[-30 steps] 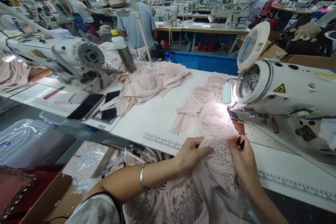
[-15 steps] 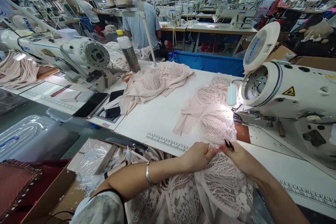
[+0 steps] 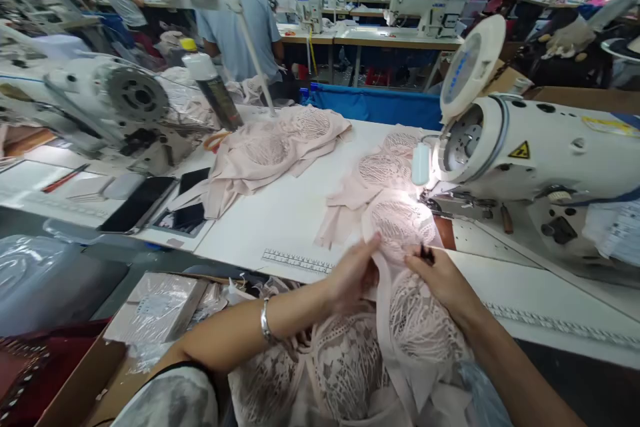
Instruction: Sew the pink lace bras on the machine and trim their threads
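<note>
Lace garment [image 3: 415, 327] in pale pink lies draped from the person's lap up onto the near edge of the white table [image 3: 285, 213], just in front of the sewing machine [image 3: 525, 160]. The left hand [image 3: 353, 270] pinches the upper edge of the fabric, fingers closed together on it. The right hand [image 3: 440, 277] rests on the same edge a little to the right, fingers curled shut around small dark snips [image 3: 427, 254] whose tips point toward the machine. More lace pieces [image 3: 385, 173] lie in a row on the table beside the machine's lamp, touching the held piece at its top; a separate pile [image 3: 275, 150] sits well apart to the left, near two phones [image 3: 165, 203] and a spray can [image 3: 213, 90]. A printed ruler [image 3: 295, 260] runs along the table edge under the left hand. For a clean result here, the edge likely should be kept taut between both hands, with the snip tips held flat and clear of the open lace, since the mesh would snag or cut easily. Good light falls from the lamp, so work is best kept inside that bright patch.
</note>
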A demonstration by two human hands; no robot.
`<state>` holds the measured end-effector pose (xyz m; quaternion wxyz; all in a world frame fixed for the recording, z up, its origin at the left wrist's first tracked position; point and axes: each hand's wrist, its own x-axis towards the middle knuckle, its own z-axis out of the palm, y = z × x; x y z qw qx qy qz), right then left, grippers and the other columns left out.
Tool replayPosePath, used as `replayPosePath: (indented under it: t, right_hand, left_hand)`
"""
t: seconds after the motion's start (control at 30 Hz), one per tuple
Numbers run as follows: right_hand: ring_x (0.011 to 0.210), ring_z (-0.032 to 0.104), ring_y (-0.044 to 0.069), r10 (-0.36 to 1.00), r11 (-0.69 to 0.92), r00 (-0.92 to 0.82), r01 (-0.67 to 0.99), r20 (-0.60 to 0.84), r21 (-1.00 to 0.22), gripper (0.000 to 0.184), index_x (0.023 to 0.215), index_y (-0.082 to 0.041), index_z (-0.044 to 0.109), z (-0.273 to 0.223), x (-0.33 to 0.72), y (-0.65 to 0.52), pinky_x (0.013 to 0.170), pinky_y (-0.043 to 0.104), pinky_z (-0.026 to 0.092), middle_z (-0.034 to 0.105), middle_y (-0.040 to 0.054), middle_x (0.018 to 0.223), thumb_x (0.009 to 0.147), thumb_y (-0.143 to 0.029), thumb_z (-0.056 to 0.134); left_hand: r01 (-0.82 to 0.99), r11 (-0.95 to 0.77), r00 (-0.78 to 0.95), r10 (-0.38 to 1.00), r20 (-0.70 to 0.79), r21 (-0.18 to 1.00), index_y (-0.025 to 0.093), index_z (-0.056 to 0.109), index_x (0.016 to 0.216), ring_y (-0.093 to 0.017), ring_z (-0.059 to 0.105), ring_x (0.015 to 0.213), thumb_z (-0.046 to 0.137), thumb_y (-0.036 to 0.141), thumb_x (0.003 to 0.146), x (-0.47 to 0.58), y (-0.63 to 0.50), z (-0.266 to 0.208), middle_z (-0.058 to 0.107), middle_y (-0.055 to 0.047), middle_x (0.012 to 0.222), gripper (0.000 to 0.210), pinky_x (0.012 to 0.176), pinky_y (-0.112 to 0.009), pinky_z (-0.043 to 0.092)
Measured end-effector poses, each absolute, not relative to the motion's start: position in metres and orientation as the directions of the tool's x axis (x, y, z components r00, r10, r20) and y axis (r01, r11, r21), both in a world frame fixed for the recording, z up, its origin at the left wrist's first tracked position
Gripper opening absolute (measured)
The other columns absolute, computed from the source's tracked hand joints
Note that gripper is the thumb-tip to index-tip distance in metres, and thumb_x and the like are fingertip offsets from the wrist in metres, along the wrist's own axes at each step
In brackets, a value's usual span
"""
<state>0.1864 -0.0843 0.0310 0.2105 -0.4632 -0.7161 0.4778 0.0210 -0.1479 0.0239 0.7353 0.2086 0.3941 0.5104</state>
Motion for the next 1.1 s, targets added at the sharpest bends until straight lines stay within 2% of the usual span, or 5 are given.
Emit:
replayPosePath:
  t: [0.27,0.6,0.77,0.93,1.1]
  right_hand:
    - [0.081,0.072,0.029,0.800,0.517,-0.519,0.851,-0.302,-0.096,0.014,0.102,-0.019,0.068,0.051,0.178,-0.118,0.060,0.030,0.035,0.077,0.0118,0.088,0.094,-0.027,0.060]
    - [0.067,0.064,0.019,0.755,0.507,-0.548,0.836,-0.360,-0.208,0.019,0.083,-0.020,0.066,0.082,0.205,-0.095,0.055,0.027,0.027,0.072,0.0055,0.077,0.098,-0.023,0.056]
    - [0.055,0.049,0.014,0.658,0.648,-0.676,0.733,-0.332,-0.207,0.029,0.063,-0.020,0.061,0.122,0.222,-0.054,0.056,0.029,0.026,0.059,-0.0004,0.059,0.091,-0.026,0.066]
    - [0.065,0.055,0.018,0.863,0.491,-0.482,0.871,-0.153,0.025,0.015,0.086,-0.014,0.068,0.092,0.227,-0.025,0.060,0.031,0.026,0.070,0.0111,0.084,0.093,-0.014,0.055]
    - [0.084,0.062,0.023,0.981,0.192,-0.193,0.959,0.019,-0.207,0.021,0.106,-0.019,0.066,0.029,0.209,-0.014,0.061,0.028,0.030,0.073,0.0110,0.108,0.098,-0.034,0.055]
  left_hand:
    - [-0.416,0.137,-0.154,0.964,-0.219,0.899,0.010,0.071,0.103,-0.031,0.074,0.097,0.090,0.039,0.063,-0.023,-0.091,0.024,0.078,-0.014,0.099,0.053,0.096,-0.047,0.057]
    - [0.728,-0.157,-0.141,0.918,0.370,0.668,0.016,0.062,0.121,-0.037,0.045,0.137,0.054,0.033,0.098,-0.074,-0.078,0.034,0.060,-0.013,0.134,0.030,0.111,-0.064,0.036]
    - [0.475,-0.762,0.763,0.606,0.225,0.440,0.017,0.064,0.130,-0.028,0.051,0.138,0.052,0.023,0.097,0.016,-0.076,0.015,0.060,-0.013,0.144,0.035,0.117,-0.050,0.040]
    - [0.507,-0.782,0.750,0.608,0.262,0.363,0.009,0.054,0.141,-0.034,0.046,0.143,0.048,0.031,0.102,0.033,-0.049,0.001,0.053,-0.019,0.150,0.045,0.119,-0.055,0.036]
    - [0.444,-0.784,0.699,0.606,0.380,0.434,0.016,0.068,0.116,-0.024,0.065,0.122,0.037,0.026,0.106,0.013,-0.023,-0.005,0.073,-0.010,0.124,0.034,0.105,-0.044,0.053]
